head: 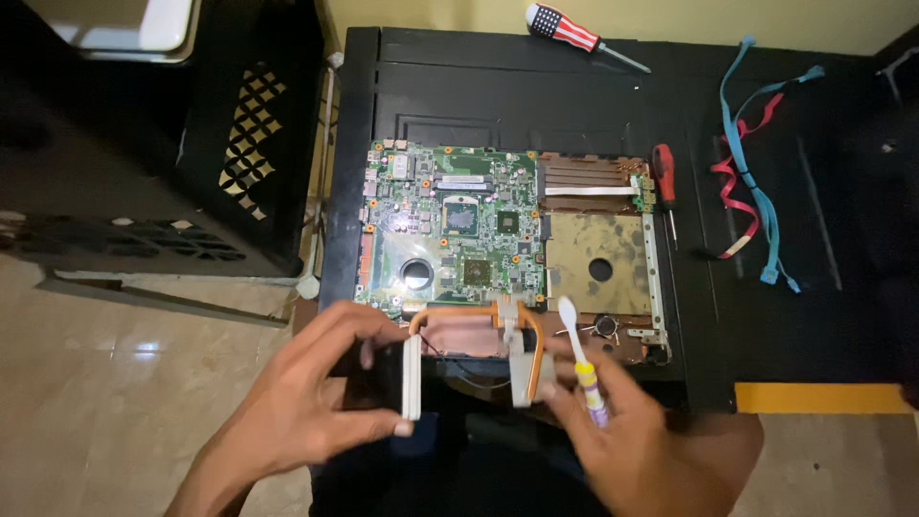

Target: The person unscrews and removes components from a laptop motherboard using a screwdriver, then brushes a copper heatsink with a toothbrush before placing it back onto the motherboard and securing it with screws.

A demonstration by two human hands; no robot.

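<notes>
With the motherboard (450, 225) laid bare, the left hand (306, 402) grips the removed heatsink assembly (459, 349) while the right hand (632, 431) clasps a toothbrush (579, 359), seemingly mid-cleaning.

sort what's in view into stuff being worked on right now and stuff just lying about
In hand:
- heatsink, gripped at its fan end by the left hand and at the plate end by the right hand
- toothbrush, in the right hand
- motherboard, just beyond the hands

Lying about:
- striped screwdriver
- red screwdriver
- blue and red straps
- black crate
</notes>
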